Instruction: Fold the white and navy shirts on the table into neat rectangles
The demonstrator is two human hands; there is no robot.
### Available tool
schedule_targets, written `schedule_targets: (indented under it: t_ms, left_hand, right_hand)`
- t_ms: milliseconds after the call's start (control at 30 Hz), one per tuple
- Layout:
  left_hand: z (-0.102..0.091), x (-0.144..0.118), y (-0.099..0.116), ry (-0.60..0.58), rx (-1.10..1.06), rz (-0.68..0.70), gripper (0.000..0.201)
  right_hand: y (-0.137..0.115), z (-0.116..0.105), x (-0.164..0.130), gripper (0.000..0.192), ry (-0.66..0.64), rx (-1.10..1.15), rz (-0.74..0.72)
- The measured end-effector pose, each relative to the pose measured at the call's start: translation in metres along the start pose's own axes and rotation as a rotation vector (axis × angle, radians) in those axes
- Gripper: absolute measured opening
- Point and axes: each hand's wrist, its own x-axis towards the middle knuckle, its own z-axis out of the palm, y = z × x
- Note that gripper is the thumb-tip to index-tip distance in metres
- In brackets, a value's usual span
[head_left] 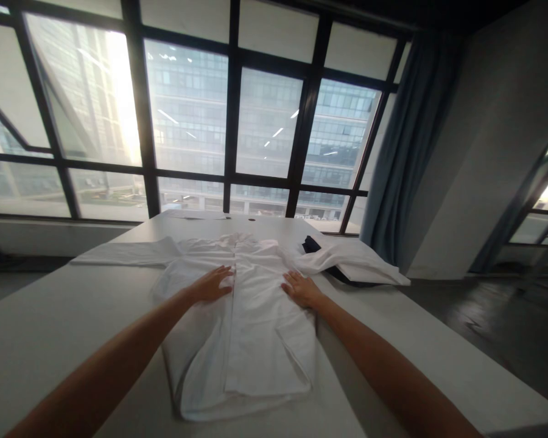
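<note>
I see both of my hands laid flat and open on a white shirt (246, 322) that lies face up along the middle of the surface (50, 328), collar toward the far edge by the window (187, 121) and hem toward the near edge. My left hand (212, 284) presses palm down on the chest panel left of the button placket, fingers spread and holding nothing; my right hand (301, 289) rests the same way on the panel to the right, near the armhole, also gripping nothing. One sleeve runs out flat toward the left edge, the other drapes rumpled toward the right edge and partly over it, with a small dark object (310, 244) just beside it that I cannot identify. I judge the cloth to be light, thin and limp, apt to slide and wrinkle on the smooth top. The shoulder seams, collar or side seams look like the firmest places to pinch it.
</note>
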Motion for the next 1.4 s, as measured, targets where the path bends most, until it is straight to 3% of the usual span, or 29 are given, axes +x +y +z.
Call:
schedule_targets:
  t_ms: [67,167,233,400,533,700,767,833,933,1000,1067,1133,1200,1300,1400]
  left_hand:
    - [-0.012,-0.025,-0.004,0.032,0.018,0.071,0.053]
    - [-0.031,-0.054,0.007,0.011,0.011,0.107,0.042]
    - [-0.042,-0.068,0.018,-0.038,-0.006,0.077,0.040]
    - [-0.047,-0.086,0.039,-0.178,-0.042,0.036,0.036]
    - [-0.058,-0.096,0.041,-0.160,-0.151,0.069,0.043]
    - [-0.126,-0.135,0.028,-0.460,-0.561,-0.089,0.058]
    - [-0.152,-0.153,0.021,-0.505,-0.706,-0.216,0.072]
    - [-0.162,-0.161,0.012,-0.444,-0.763,-0.325,0.083]
    - [-0.141,-0.148,-0.003,-0.232,-0.651,-0.368,0.084]
    - [-0.111,-0.131,-0.016,-0.066,-0.445,-0.328,0.086]
    - [-0.078,-0.117,-0.027,0.001,-0.204,-0.228,0.088]
    - [-0.055,-0.112,-0.034,-0.079,-0.039,-0.204,0.086]
    - [-0.045,-0.113,-0.036,-0.194,0.046,-0.227,0.082]
    - [-0.054,-0.116,-0.032,-0.285,0.053,-0.207,0.078]
    - [-0.076,-0.109,-0.034,-0.344,-0.079,-0.173,0.056]
  right_hand:
    - [0.001,-0.005,-0.008,0.051,0.110,0.001,-0.041]
    - [0.001,-0.016,-0.019,0.037,0.233,0.095,-0.153]
    - [0.002,-0.025,-0.026,0.035,0.142,0.234,-0.220]
    - [-0.001,-0.043,-0.044,0.046,-0.318,0.521,-0.314]
    - [-0.003,-0.057,-0.054,0.047,-0.440,0.491,-0.352]
    - [0.015,-0.092,-0.076,0.069,-0.731,0.583,-0.319]
    - [0.029,-0.100,-0.084,0.077,-0.725,0.605,-0.229]
    - [0.040,-0.099,-0.085,0.080,-0.610,0.603,-0.151]
    - [0.043,-0.080,-0.071,0.070,-0.284,0.553,-0.136]
    - [0.038,-0.062,-0.057,0.057,-0.016,0.458,-0.136]
    - [0.031,-0.044,-0.043,0.043,0.148,0.366,-0.159]
    - [0.028,-0.030,-0.034,0.041,0.154,0.328,-0.223]
    - [0.029,-0.024,-0.031,0.046,0.070,0.328,-0.278]
    - [0.034,-0.030,-0.032,0.054,-0.042,0.318,-0.257]
    - [0.033,-0.046,-0.034,0.060,-0.157,0.240,-0.209]
